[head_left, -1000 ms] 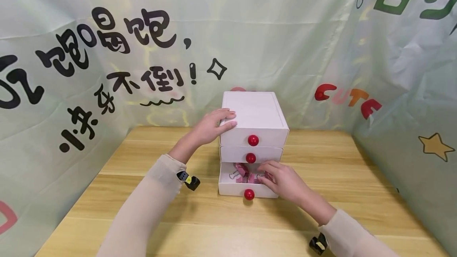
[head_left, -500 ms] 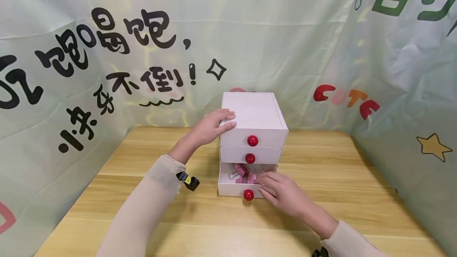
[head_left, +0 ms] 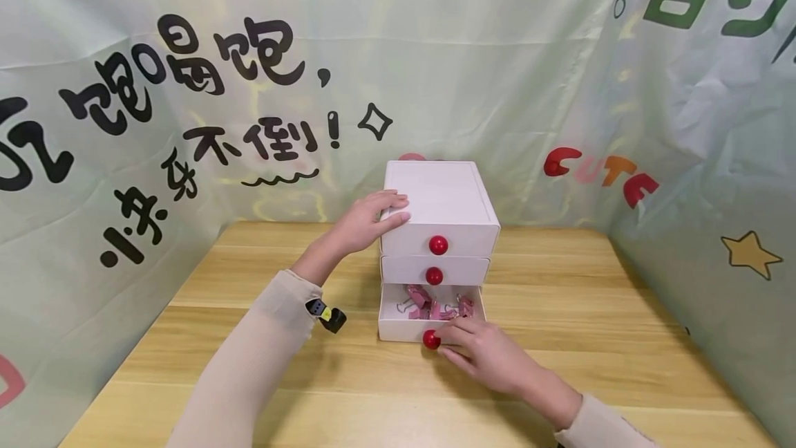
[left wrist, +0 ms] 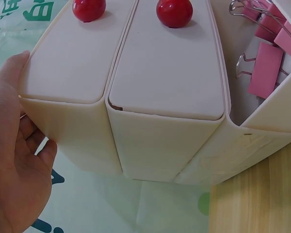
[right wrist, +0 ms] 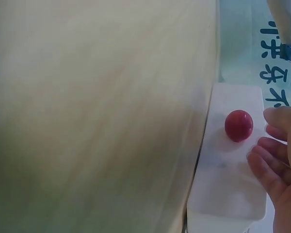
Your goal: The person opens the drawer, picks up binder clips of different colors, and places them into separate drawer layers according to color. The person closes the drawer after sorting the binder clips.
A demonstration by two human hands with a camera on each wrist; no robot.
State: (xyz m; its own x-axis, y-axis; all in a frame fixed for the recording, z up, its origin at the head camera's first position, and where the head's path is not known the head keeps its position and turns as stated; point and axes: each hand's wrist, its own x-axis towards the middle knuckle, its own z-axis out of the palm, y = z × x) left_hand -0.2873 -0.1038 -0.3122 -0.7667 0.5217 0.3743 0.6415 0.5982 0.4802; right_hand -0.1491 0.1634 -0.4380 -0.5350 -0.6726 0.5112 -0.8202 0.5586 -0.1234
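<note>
A white three-drawer box (head_left: 440,192) with red knobs stands on the table, its bottom drawer (head_left: 404,330) pulled out. Several pink binder clips (head_left: 420,297) lie in that drawer; the left wrist view shows a pink clip (left wrist: 266,70) close up, with wire handles. My left hand (head_left: 371,221) rests on the box's upper left edge. In front of the bottom drawer is my right hand (head_left: 491,358), its fingers loosely bent beside the red knob (head_left: 431,339). The right wrist view shows a small gap between these fingers (right wrist: 264,167) and the knob.
The upper drawers, with a top knob (head_left: 438,245) and a middle knob (head_left: 434,276), are closed. A wooden table (head_left: 336,399) lies beneath. Printed cloth (head_left: 497,54) hangs behind and at both sides. A black wrist camera (head_left: 326,315) sits on the left sleeve.
My right hand has come out of the bottom drawer, moving down and toward me to its knob. The clips it covered now show. My left hand stays in place.
</note>
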